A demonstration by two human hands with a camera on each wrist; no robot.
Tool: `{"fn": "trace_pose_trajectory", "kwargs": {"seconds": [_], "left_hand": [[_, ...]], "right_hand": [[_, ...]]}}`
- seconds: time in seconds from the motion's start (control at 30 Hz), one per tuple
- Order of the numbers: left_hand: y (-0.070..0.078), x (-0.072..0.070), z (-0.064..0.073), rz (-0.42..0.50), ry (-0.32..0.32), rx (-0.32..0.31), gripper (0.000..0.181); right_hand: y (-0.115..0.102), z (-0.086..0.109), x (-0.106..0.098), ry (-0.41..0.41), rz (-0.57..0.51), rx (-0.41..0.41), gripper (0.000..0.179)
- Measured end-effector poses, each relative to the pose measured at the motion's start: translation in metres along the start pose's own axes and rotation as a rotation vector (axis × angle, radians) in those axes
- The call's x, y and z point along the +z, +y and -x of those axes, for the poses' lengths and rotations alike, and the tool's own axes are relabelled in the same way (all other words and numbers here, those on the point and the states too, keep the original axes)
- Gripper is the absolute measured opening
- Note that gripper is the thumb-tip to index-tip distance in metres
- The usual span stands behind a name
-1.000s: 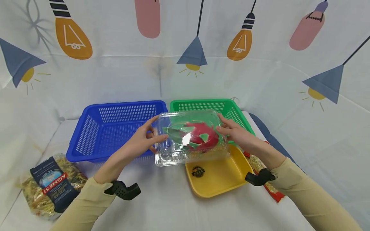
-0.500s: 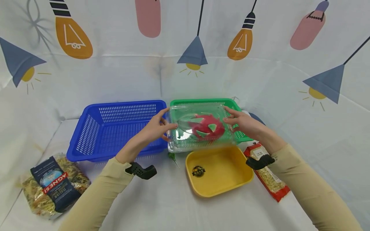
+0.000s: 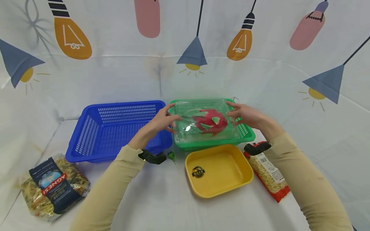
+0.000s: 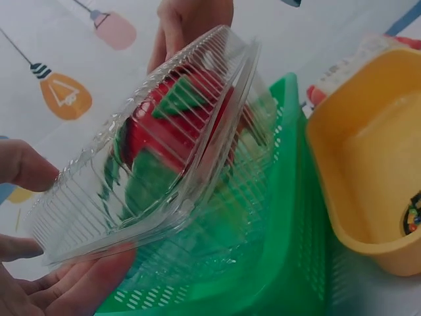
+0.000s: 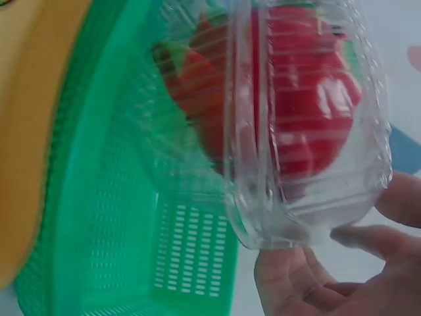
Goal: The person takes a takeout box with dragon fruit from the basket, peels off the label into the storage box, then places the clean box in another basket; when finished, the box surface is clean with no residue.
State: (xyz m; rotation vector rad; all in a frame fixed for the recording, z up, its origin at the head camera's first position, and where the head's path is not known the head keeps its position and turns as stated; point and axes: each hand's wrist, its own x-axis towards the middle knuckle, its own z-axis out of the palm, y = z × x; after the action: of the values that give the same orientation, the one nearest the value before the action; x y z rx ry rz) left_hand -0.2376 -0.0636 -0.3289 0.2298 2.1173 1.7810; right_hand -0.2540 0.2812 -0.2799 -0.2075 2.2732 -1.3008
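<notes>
A lidded clear plastic clamshell box (image 3: pixel 185 136) is over the green basket (image 3: pixel 245 136), overlapping its opening in the head view. Inside it shows a red dragon fruit (image 3: pixel 209 121) with green scales. My left hand (image 3: pixel 159 124) grips the box's left end, thumb on top and fingers underneath, as the left wrist view shows. At the other end my right hand (image 3: pixel 249 116) holds the box between thumb and fingers. In the left wrist view the box (image 4: pixel 85 217) tilts above the basket's rim (image 4: pixel 289 131).
To the left stands a blue basket (image 3: pixel 86 141). A yellow tray (image 3: pixel 218 173) sits in front of the green basket, with a small green item on a stick (image 3: pixel 171 156) beside it. Bagged pasta (image 3: pixel 56 186) lies far left; a red-ended grain packet (image 3: pixel 268 173) lies right.
Both hands have carried the clamshell box away from me and slightly right, from above the yellow tray's back edge to over the green basket. The small green item has come into sight.
</notes>
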Motion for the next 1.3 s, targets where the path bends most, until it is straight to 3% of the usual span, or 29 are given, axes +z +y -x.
{"fn": "trace_pose_trajectory", "kwargs": {"seconds": [0.43,0.77,1.0,1.3], "left_hand": [[-0.013,-0.014,-0.03,0.057,-0.138,-0.051,0.079],[-0.023,-0.012,-0.041,0.085,-0.252,-0.068,0.085],[-0.025,0.003,-0.048,0.038,-0.248,-0.1,0.086],[-0.015,0.024,-0.053,-0.128,-0.158,-0.166,0.072]], "right_hand": [[0.001,-0.014,-0.02,-0.084,0.037,0.08,0.073],[0.023,-0.025,-0.035,-0.126,0.023,0.085,0.07],[0.042,-0.031,-0.04,-0.112,-0.013,0.111,0.066],[0.065,-0.041,-0.037,-0.08,-0.059,0.136,0.063]]}}
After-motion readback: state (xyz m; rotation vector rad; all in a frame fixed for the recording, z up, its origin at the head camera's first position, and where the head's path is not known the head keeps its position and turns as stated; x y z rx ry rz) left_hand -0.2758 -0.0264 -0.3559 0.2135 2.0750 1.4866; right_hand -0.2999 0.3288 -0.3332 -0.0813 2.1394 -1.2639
